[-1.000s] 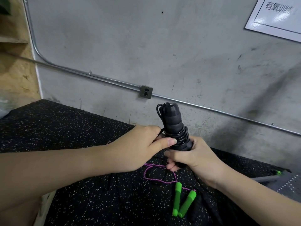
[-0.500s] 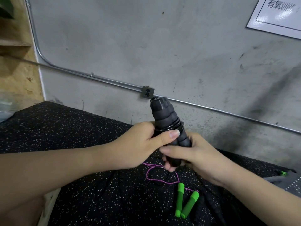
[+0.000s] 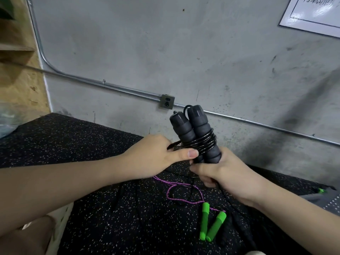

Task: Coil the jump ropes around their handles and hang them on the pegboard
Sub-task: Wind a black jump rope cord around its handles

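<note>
Two black foam jump-rope handles point(image 3: 191, 126) stand side by side, nearly upright, above the speckled black mat point(image 3: 92, 148). My right hand point(image 3: 220, 173) grips their lower ends. Several turns of glossy black rope point(image 3: 202, 142) circle the handles at mid-height. My left hand point(image 3: 154, 155) holds the loose end of that rope just left of the coil, thumb pressed near the bottom turns. On the mat below lies a second rope with two bright green handles point(image 3: 211, 225) and a purple cord point(image 3: 176, 192) in loose loops.
A grey concrete wall point(image 3: 184, 52) rises behind the mat, with a metal conduit point(image 3: 110, 85) and a small outlet box point(image 3: 167, 102). A wooden shelf panel point(image 3: 16, 70) stands at the far left. A white sign point(image 3: 316, 13) hangs top right.
The handles have turned so both now show side by side, and more rope turns sit around them. My left hand has shifted lower left, pulling the rope end.
</note>
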`<action>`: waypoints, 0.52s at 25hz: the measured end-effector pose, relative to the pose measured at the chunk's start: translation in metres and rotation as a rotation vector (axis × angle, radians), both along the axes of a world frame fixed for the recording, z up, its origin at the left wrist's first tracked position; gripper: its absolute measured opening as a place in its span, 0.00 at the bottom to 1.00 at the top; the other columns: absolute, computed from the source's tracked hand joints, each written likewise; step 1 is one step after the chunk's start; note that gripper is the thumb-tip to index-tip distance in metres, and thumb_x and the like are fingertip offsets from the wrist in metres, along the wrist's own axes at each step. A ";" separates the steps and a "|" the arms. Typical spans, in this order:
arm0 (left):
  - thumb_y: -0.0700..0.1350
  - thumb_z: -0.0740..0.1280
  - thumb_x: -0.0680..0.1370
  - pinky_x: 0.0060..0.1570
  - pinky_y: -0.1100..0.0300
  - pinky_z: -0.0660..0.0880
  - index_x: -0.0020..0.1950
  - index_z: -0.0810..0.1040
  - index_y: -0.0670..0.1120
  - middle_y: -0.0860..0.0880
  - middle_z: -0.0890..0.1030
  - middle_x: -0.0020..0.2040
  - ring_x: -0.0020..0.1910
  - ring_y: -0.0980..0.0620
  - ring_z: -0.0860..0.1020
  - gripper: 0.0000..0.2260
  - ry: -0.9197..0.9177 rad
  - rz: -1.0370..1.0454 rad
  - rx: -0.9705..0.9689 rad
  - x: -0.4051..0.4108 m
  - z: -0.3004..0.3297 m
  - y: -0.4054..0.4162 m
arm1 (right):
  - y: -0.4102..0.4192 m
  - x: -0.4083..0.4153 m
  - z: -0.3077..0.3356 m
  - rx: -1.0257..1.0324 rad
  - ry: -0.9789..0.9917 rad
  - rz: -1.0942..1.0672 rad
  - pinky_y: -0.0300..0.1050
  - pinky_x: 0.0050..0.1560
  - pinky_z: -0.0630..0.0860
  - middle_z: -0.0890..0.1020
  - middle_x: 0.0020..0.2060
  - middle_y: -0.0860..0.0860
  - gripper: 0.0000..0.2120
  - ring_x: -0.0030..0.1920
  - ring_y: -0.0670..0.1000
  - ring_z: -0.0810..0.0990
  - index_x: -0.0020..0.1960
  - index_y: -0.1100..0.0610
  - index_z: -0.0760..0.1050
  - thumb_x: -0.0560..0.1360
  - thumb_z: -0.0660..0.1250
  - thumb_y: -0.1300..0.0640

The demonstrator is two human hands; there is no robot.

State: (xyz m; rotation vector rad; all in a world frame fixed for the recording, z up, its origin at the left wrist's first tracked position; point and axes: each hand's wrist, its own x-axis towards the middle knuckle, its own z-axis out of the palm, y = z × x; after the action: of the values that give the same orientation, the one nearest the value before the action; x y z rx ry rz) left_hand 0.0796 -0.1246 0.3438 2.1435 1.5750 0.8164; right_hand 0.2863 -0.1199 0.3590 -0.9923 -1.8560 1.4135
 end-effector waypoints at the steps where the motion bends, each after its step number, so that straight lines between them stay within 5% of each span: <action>1: 0.85 0.50 0.64 0.30 0.57 0.62 0.38 0.77 0.38 0.51 0.68 0.27 0.27 0.54 0.67 0.48 -0.007 0.004 0.030 0.002 0.000 -0.002 | 0.001 0.000 0.000 0.051 -0.024 -0.040 0.43 0.29 0.62 0.67 0.26 0.52 0.13 0.28 0.50 0.63 0.37 0.58 0.73 0.75 0.70 0.70; 5: 0.76 0.56 0.69 0.30 0.57 0.60 0.31 0.66 0.45 0.51 0.64 0.27 0.27 0.54 0.63 0.33 -0.090 0.010 0.103 0.011 -0.003 -0.008 | 0.006 0.002 -0.001 0.271 -0.176 -0.154 0.44 0.30 0.60 0.68 0.25 0.50 0.16 0.28 0.48 0.64 0.33 0.58 0.69 0.74 0.71 0.67; 10: 0.66 0.59 0.79 0.33 0.58 0.65 0.34 0.68 0.44 0.49 0.71 0.29 0.28 0.53 0.68 0.27 0.005 0.010 0.176 0.014 -0.012 -0.015 | 0.008 -0.003 -0.010 0.349 -0.282 -0.221 0.43 0.29 0.60 0.66 0.24 0.45 0.16 0.27 0.46 0.62 0.33 0.56 0.66 0.72 0.70 0.66; 13: 0.73 0.57 0.73 0.32 0.61 0.63 0.36 0.69 0.47 0.54 0.69 0.30 0.28 0.56 0.68 0.28 -0.087 0.024 0.075 0.021 -0.015 -0.023 | 0.006 -0.006 -0.020 0.451 -0.321 -0.256 0.42 0.30 0.66 0.72 0.24 0.43 0.09 0.27 0.45 0.68 0.36 0.51 0.70 0.71 0.69 0.58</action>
State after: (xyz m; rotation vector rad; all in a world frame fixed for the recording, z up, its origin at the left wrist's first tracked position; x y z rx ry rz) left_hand 0.1010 -0.1479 0.3284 2.1136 1.5516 0.9772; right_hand 0.2802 -0.1142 0.3387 -1.2118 -2.0583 0.6707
